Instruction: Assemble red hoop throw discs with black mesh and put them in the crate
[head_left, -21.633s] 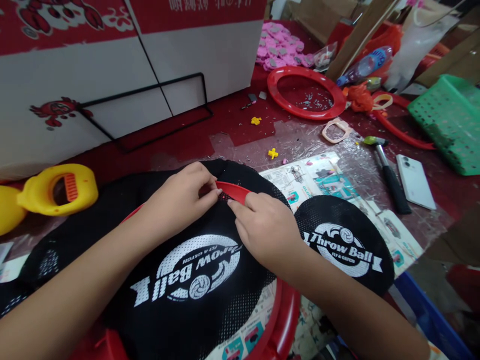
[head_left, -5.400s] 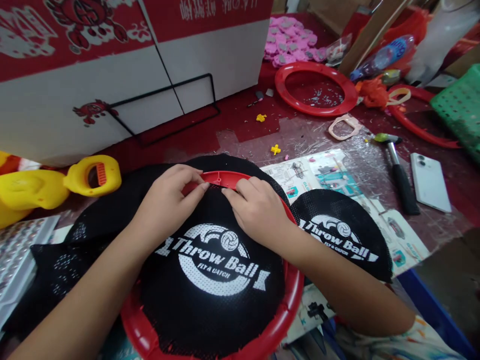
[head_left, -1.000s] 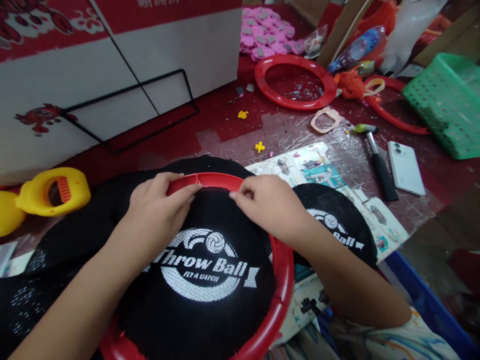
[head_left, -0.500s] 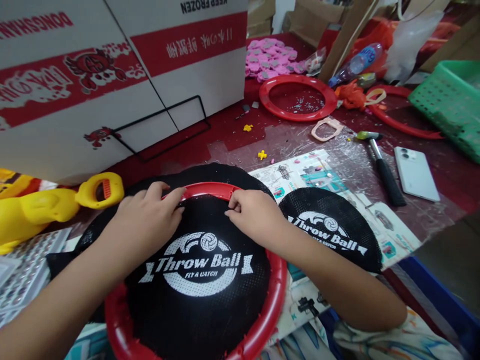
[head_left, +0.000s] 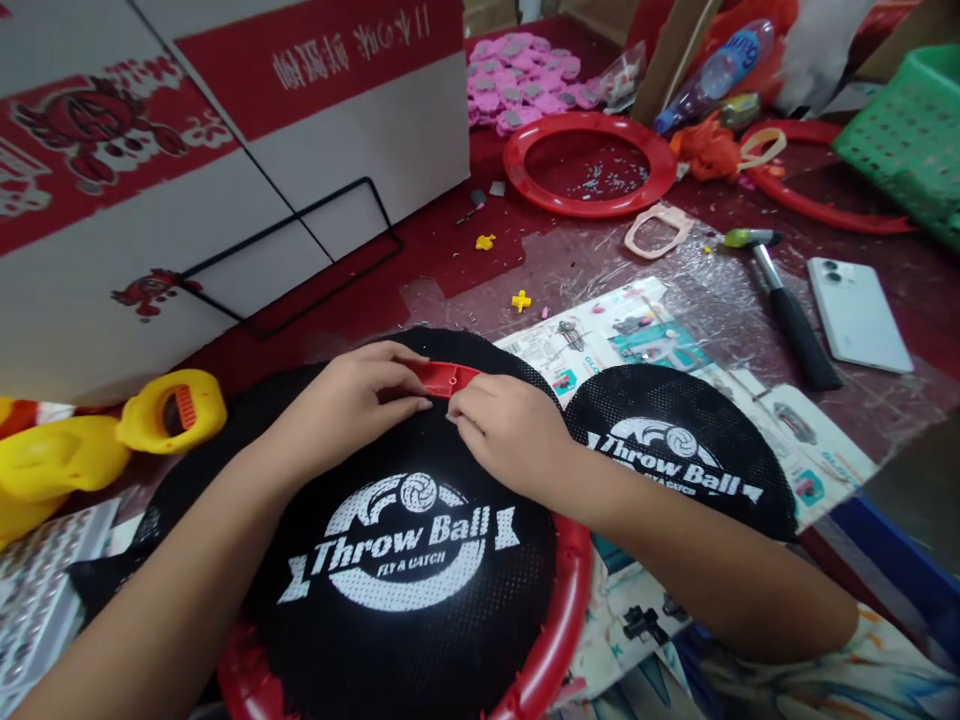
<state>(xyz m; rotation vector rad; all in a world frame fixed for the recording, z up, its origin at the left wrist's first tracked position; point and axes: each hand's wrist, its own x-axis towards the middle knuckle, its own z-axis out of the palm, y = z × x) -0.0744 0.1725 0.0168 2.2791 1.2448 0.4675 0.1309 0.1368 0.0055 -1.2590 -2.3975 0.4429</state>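
Both hands meet at the far edge of the red ring (head_left: 577, 580), left hand (head_left: 360, 400) and right hand (head_left: 510, 435) pinching the black mesh disc (head_left: 405, 600) against its rim. The ring lies just beside a second mesh disc (head_left: 675, 450), with the hammer (head_left: 787, 310) beyond that.

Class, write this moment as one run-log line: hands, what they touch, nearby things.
left hand: on red ring | right hand: pinching black mesh at ring | nearby: hammer, phone

I see my left hand (head_left: 360, 400) and right hand (head_left: 510, 435) pinching black mesh (head_left: 405, 560) against the red ring's (head_left: 446, 377) far rim.
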